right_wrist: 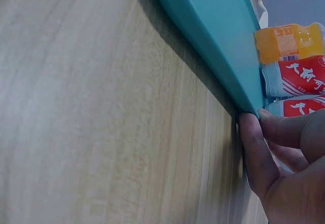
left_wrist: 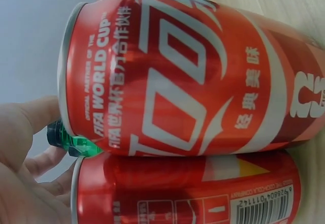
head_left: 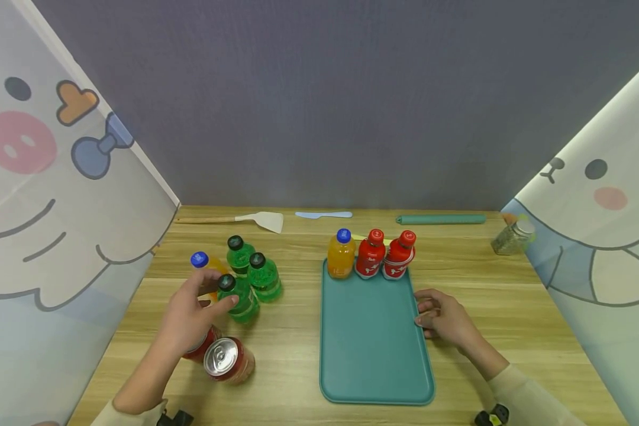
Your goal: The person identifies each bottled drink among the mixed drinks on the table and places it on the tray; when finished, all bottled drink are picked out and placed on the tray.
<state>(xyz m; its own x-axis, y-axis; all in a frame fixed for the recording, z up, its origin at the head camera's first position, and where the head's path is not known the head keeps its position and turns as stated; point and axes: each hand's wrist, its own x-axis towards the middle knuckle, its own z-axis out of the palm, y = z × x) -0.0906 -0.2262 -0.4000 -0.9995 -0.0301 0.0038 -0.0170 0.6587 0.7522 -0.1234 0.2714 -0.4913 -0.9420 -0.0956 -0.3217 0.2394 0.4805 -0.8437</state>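
Note:
My left hand (head_left: 189, 310) is at a green bottle (head_left: 238, 300) with a black cap, thumb across its front and fingers curled at its left side. Two more green bottles, a back one (head_left: 239, 254) and a right one (head_left: 264, 278), stand close behind it. Partly hidden by that hand is an orange drink bottle (head_left: 199, 259) with a blue cap. Two red soda cans, one nearer (left_wrist: 177, 76) and one beside it (left_wrist: 172, 193), fill the left wrist view. With thumb and fingers, my right hand (head_left: 447, 316) pinches the right rim of a teal tray (right_wrist: 218, 56).
At the tray's far end stand an orange bottle (head_left: 341, 254) and two red bottles, one middle (head_left: 370, 254) and one right (head_left: 399, 255). Along the back lie a spatula (head_left: 266, 221), a blue knife (head_left: 323, 215) and a green stick (head_left: 441, 219). A spice jar (head_left: 513, 238) stands far right.

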